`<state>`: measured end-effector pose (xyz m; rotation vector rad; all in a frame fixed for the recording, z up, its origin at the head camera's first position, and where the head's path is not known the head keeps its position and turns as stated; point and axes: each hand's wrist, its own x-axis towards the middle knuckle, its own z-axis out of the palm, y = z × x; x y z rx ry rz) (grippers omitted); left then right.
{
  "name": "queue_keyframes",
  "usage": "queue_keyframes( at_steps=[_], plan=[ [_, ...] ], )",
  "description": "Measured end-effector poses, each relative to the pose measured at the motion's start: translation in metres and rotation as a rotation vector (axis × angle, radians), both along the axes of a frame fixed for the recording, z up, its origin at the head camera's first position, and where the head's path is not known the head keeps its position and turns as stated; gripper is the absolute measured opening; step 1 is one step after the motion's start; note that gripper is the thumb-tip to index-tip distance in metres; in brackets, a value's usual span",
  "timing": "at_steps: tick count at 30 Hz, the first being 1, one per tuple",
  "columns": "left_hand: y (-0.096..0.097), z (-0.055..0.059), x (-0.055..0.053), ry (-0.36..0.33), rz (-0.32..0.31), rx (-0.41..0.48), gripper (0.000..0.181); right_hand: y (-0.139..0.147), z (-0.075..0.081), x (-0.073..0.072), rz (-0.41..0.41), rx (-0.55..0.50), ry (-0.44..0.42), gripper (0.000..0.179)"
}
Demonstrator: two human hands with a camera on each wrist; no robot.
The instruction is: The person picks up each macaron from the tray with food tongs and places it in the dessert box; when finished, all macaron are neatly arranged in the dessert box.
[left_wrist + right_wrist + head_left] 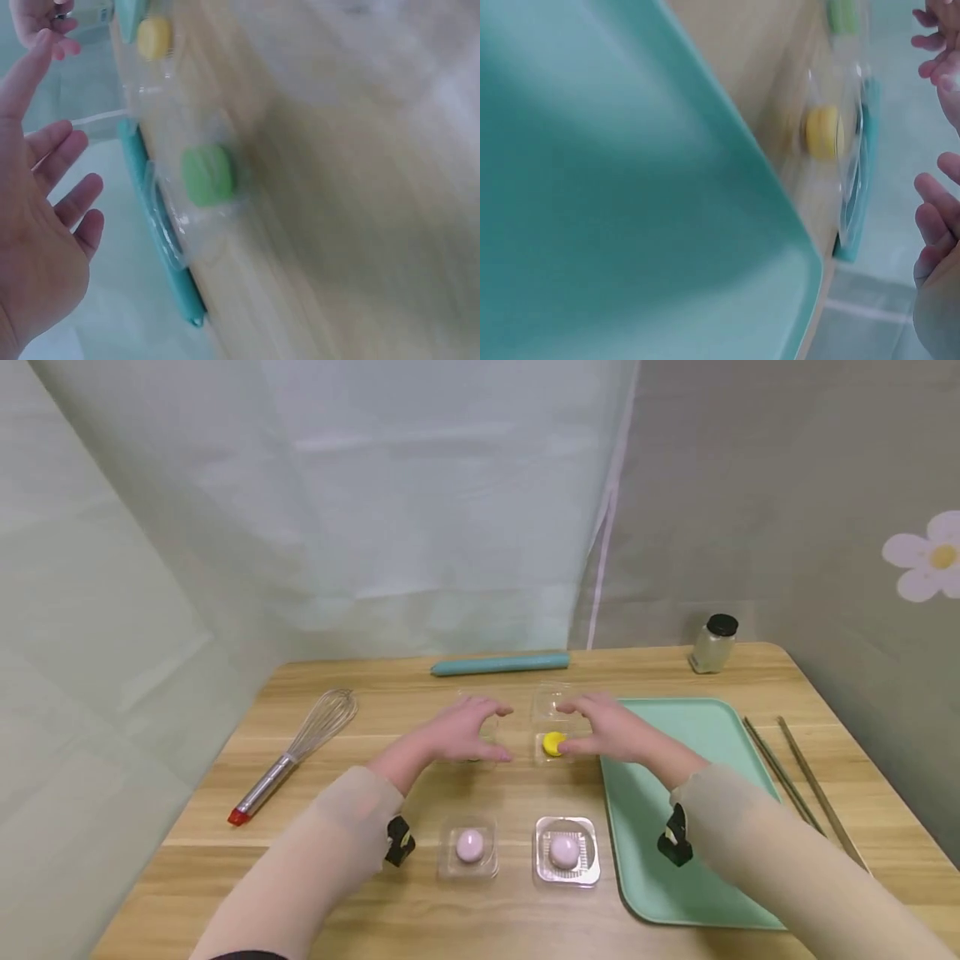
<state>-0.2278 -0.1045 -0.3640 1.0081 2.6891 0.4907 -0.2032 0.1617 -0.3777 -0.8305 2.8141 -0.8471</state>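
My left hand point(467, 731) hovers with loosely bent, spread fingers over a clear plastic box holding a green macaron point(207, 175); in the head view the hand mostly hides it. My right hand point(611, 728) holds nothing, its fingers spread beside a yellow macaron point(553, 743). That macaron sits in a second clear box, whose lid point(549, 700) stands open behind it. From the head view I cannot tell whether the right thumb touches the macaron; the right wrist view shows the hand apart from it. Nearer me, two pale pink macarons point(470, 846) sit in separate clear plastic trays point(542, 875).
A green tray point(675, 893) lies to the right, under my right forearm, with two thin sticks point(813, 777) beyond it. The whisk point(300, 747) is at left. Along the back are a teal rod point(501, 665) and a black-lidded jar point(712, 647).
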Motion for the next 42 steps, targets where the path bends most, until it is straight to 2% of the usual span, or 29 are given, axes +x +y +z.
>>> queue_keyframes(
  at_steps=[6,12,16,20,23,27,35,42],
  plan=[
    [0.018,0.001,-0.018,-0.02,0.085,-0.025,0.076,0.009,0.001,-0.017,-0.039,-0.004,-0.032,0.065],
    [0.03,0.002,-0.031,-0.036,0.157,-0.007,0.074,0.022,-0.003,-0.033,-0.122,0.008,-0.083,0.067],
    [0.036,0.0,-0.037,-0.066,0.22,0.015,0.074,0.029,-0.003,-0.041,-0.157,-0.005,-0.081,0.067],
    [0.045,-0.005,-0.043,-0.067,0.287,-0.007,0.075,0.032,-0.006,-0.05,-0.208,-0.017,-0.097,0.069],
    [0.053,-0.01,-0.045,-0.061,0.32,-0.032,0.078,0.031,-0.012,-0.058,-0.234,-0.016,-0.127,0.073],
    [0.062,-0.013,-0.044,-0.084,0.35,-0.024,0.081,0.03,-0.019,-0.065,-0.265,-0.02,-0.165,0.076],
    [0.076,-0.023,-0.047,-0.081,0.385,-0.028,0.08,0.031,-0.027,-0.064,-0.306,-0.044,-0.216,0.078],
    [0.083,-0.029,-0.047,-0.119,0.425,-0.033,0.083,0.027,-0.03,-0.064,-0.274,-0.062,-0.207,0.079]
  ],
)
